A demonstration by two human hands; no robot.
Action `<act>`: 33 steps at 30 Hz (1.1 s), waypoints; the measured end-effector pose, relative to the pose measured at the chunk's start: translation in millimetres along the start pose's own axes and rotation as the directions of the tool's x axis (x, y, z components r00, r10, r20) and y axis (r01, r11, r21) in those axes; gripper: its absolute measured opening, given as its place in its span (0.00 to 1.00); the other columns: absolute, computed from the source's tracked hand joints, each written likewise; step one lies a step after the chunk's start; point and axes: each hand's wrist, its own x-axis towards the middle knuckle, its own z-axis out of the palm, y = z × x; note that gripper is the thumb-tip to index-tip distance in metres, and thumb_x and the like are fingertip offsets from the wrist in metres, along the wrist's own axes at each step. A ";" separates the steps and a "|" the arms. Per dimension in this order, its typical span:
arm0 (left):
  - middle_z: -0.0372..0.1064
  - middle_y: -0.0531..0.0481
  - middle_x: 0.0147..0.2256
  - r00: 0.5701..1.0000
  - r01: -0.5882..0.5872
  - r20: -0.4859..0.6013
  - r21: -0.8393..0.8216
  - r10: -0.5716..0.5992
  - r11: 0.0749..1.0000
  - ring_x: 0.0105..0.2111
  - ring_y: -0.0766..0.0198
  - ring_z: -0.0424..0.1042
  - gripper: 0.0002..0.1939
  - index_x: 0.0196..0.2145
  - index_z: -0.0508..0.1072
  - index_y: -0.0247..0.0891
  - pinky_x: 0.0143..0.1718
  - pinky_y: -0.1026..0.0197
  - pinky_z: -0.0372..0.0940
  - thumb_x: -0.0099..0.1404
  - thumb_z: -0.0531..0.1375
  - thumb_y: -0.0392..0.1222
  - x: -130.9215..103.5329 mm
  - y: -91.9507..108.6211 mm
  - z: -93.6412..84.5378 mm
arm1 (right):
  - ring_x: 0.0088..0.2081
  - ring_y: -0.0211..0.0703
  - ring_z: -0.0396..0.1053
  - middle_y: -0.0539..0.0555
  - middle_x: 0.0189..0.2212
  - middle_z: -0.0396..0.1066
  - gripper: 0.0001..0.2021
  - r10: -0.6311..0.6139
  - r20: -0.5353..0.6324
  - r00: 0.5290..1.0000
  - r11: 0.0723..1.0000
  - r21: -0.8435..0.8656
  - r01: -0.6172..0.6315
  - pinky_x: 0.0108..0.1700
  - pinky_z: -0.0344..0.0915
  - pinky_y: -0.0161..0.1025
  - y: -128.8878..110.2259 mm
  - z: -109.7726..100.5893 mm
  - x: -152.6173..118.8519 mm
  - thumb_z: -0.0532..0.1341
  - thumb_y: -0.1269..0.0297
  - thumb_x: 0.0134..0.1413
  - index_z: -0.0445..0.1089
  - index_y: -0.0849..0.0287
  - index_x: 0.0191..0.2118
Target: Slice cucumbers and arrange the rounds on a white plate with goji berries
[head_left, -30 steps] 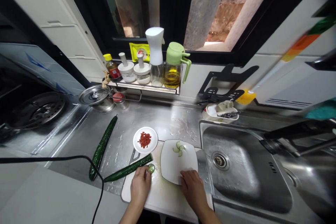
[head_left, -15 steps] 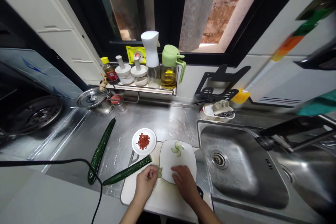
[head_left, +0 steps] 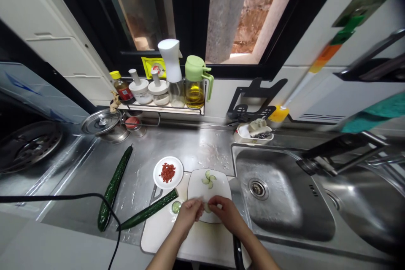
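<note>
Over the white squarish plate [head_left: 193, 185], my left hand [head_left: 190, 214] and my right hand [head_left: 224, 209] are close together with their fingertips pinched. A pale green cucumber slice [head_left: 206, 208] shows between them, at the right fingertips. Something pale and blurred is at the left fingertips, seemingly cucumber too. Farther back on the plate, several cucumber slices [head_left: 209, 179] form a pinwheel. Left of my left hand, more round slices [head_left: 176, 207] lie on the cutting board [head_left: 164, 234]. The cut cucumber [head_left: 148, 211] rests partly on the board's left side.
A whole cucumber [head_left: 114, 190] lies farther left on the steel counter. Chopped red pieces [head_left: 167, 172] fill a small round plate [head_left: 179, 173]. Under my right forearm is a black handle [head_left: 238, 252]. The sink [head_left: 284, 198] is at right; a black cable [head_left: 76, 197] crosses at left.
My left hand has moved right, from the board to over the plate, beside my right hand. The round slices on the board have come into view. The whole view has shifted slightly.
</note>
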 end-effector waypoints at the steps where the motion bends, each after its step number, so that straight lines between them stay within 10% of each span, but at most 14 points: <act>1: 0.63 0.56 0.17 0.997 0.083 0.009 -0.049 -0.083 0.995 0.16 0.75 0.57 0.23 0.25 0.69 0.34 0.19 0.69 0.46 0.52 0.61 0.61 0.7 0.1 2.5 | 0.31 0.41 0.67 0.49 0.25 0.71 0.07 0.000 0.008 1.000 1.000 0.005 0.000 0.36 0.62 0.37 -1.3 -3.0 -0.7 0.56 0.63 0.47 0.70 0.56 0.26; 5: 0.67 0.53 0.20 0.909 0.417 0.099 -0.189 -0.405 0.889 0.15 0.74 0.61 0.22 0.30 0.67 0.35 0.16 0.72 0.48 0.56 0.59 0.61 3.2 4.6 11.6 | 0.31 0.40 0.67 0.48 0.26 0.71 0.07 -0.002 0.038 0.999 1.000 0.008 0.002 0.36 0.61 0.36 -2.5 -13.5 -3.0 0.57 0.62 0.47 0.71 0.56 0.27; 10: 0.68 0.54 0.21 0.856 0.514 0.231 -0.278 -0.463 0.811 0.16 0.75 0.64 0.12 0.35 0.70 0.32 0.16 0.74 0.51 0.57 0.63 0.42 10.8 11.2 18.2 | 0.32 0.40 0.67 0.48 0.27 0.72 0.08 0.000 0.055 0.998 1.000 0.003 0.000 0.36 0.60 0.36 3.0 -24.8 -4.6 0.58 0.60 0.48 0.72 0.56 0.28; 17: 0.66 0.56 0.22 0.971 0.233 0.102 -0.199 -0.216 0.952 0.19 0.76 0.63 0.22 0.38 0.72 0.33 0.20 0.72 0.52 0.44 0.70 0.39 26.7 3.6 27.5 | 0.29 0.40 0.66 0.49 0.24 0.70 0.09 0.056 0.032 0.998 0.998 -0.017 -0.055 0.33 0.61 0.36 21.2 -36.9 -1.0 0.55 0.60 0.48 0.70 0.58 0.27; 25: 0.65 0.58 0.18 0.998 -0.048 -0.028 0.210 0.056 0.977 0.19 0.70 0.64 0.04 0.23 0.70 0.36 0.25 0.67 0.56 0.47 0.63 0.35 40.1 2.3 43.0 | 0.24 0.37 0.63 0.47 0.19 0.67 0.08 0.156 -0.056 0.986 0.957 -0.237 -0.165 0.27 0.56 0.33 47.4 -48.0 19.0 0.56 0.63 0.46 0.67 0.58 0.21; 33: 0.72 0.52 0.25 0.967 -0.132 -0.047 0.750 0.252 0.648 0.28 0.65 0.69 0.05 0.26 0.74 0.38 0.31 0.65 0.56 0.55 0.58 0.36 35.5 5.4 52.9 | 0.30 0.43 0.69 0.53 0.24 0.73 0.06 0.223 -0.162 0.961 0.763 -0.585 -0.275 0.30 0.54 0.37 33.9 -55.2 32.1 0.58 0.65 0.46 0.71 0.56 0.25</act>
